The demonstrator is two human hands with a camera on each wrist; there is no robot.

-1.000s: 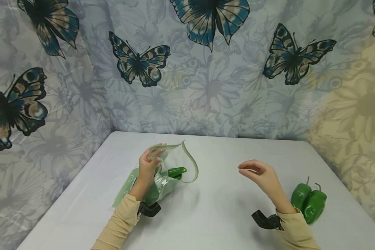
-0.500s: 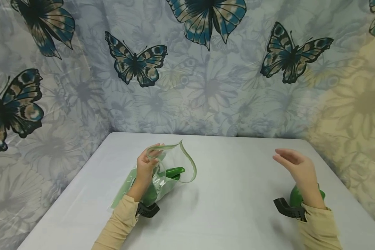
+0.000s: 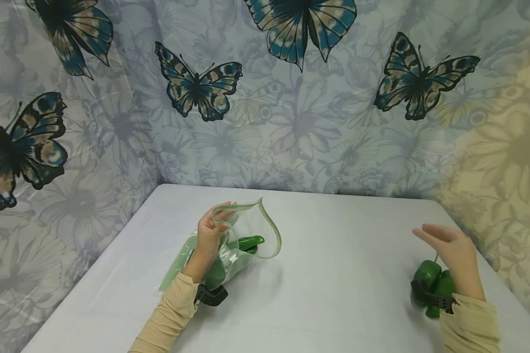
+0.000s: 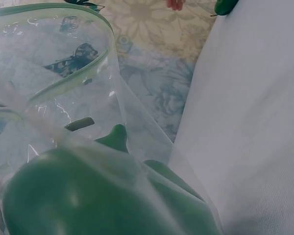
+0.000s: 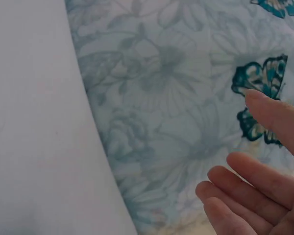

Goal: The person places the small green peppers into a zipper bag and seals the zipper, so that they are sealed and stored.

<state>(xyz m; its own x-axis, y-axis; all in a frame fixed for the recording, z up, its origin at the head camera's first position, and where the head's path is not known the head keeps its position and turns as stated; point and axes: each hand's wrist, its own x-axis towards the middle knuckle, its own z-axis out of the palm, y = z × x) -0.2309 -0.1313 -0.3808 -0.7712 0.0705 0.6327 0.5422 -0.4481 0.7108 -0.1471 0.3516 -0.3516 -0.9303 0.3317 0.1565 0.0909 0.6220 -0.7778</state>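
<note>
My left hand (image 3: 208, 238) grips the rim of a clear zip bag (image 3: 271, 230) with a green edge, its mouth spread wide. Inside the bag are green peppers (image 3: 250, 242); the left wrist view shows a large green pepper (image 4: 73, 191) close behind the plastic. On the right of the table, two green peppers (image 3: 426, 274) lie side by side, partly covered by the wrist camera strap. Above and just beyond them is my right hand (image 3: 457, 250), holding nothing. The right wrist view shows that hand (image 5: 264, 196) with thumb and fingers spread apart.
A white table (image 3: 327, 284) spans the space between the hands. Behind it and at its sides hangs a floral cloth (image 3: 291, 132) printed with large butterflies. Each wrist wears a black camera mount (image 3: 212, 295).
My right hand has moved right from the middle of the table to above the two loose peppers. The left hand and the bag have stayed in place.
</note>
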